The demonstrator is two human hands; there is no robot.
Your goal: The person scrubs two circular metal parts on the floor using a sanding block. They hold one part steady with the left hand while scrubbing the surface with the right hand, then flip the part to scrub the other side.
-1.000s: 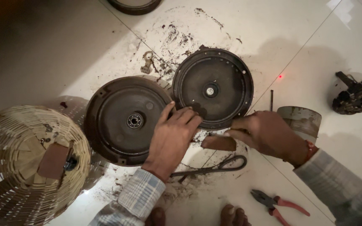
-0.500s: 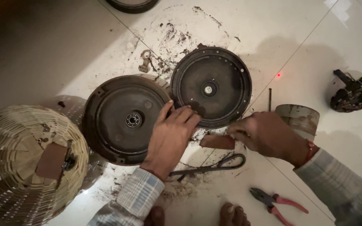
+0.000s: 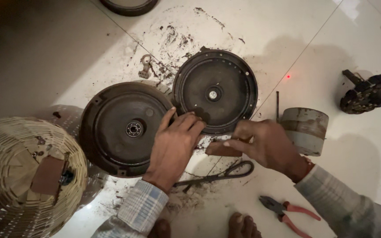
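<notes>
Both hands work low on the floor — left hand (image 3: 175,143) spread flat where two separated dark round housings (image 3: 126,128) (image 3: 215,90) meet, right hand (image 3: 261,143) gripping a brown block (image 3: 222,150); pliers (image 3: 287,211) lie unused.

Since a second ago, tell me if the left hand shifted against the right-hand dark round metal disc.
No: the left hand still rests its fingertips on the dark round metal disc's lower-left rim.

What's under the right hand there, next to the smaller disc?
Under the right hand a reddish-brown block sticks out leftward on the white floor, beside the right disc. The palm covers its far end, so its full shape is hidden.
</notes>
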